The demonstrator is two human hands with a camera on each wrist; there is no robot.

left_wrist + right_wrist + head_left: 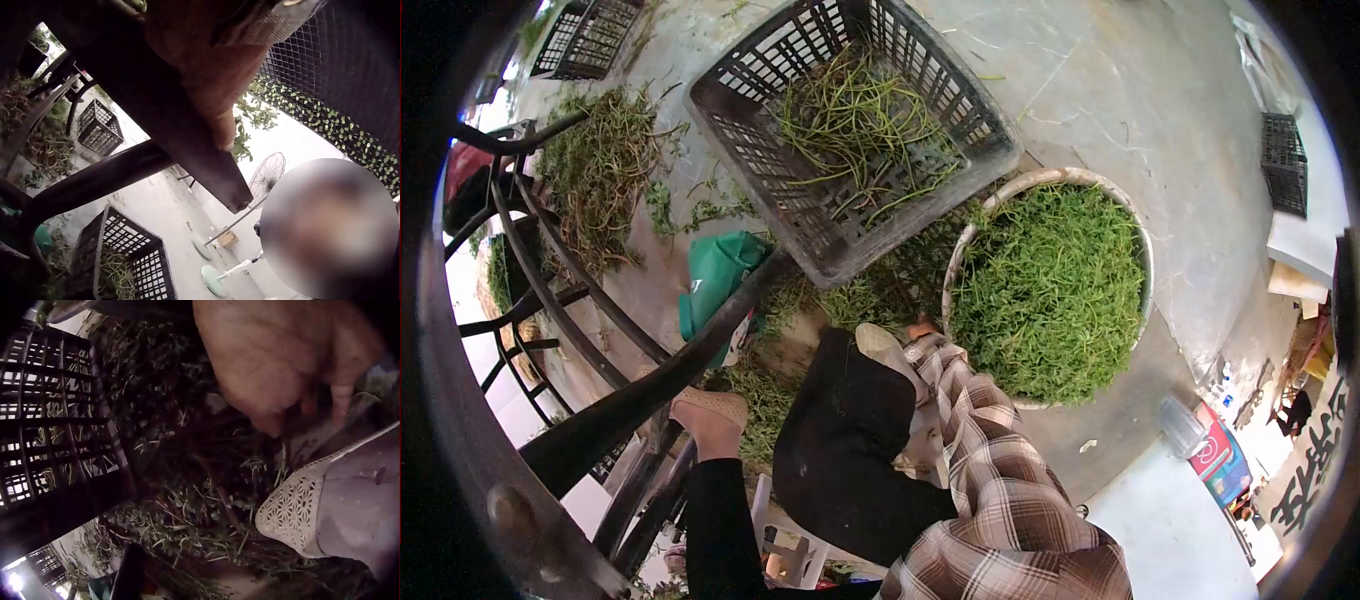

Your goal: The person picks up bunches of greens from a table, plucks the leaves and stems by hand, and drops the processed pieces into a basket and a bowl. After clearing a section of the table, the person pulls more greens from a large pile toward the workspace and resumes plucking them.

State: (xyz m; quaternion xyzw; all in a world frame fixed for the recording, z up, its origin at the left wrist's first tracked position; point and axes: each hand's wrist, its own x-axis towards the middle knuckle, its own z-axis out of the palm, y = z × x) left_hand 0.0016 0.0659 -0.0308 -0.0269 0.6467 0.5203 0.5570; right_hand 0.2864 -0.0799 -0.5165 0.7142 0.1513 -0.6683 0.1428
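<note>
In the right wrist view my right hand (281,356) hangs over leafy stems (187,512) on the floor, fingers pointing down and loosely bent, with nothing visible in them. From the head view only a bit of that hand (920,327) shows, by the shoe and the left rim of a round tub (1141,250) full of cut greens (1050,300). My left hand (206,69) lies against a flat dark bar (140,87) in the left wrist view, one digit down along its edge; its other fingers are hidden.
A black crate (840,265) holding long green stems stands beyond my knees. A green bag (722,272) lies left of it, near a heap of stems (600,170). Curved dark metal bars (650,385) cross the left side. A patterned shoe (290,515) is close below my right hand.
</note>
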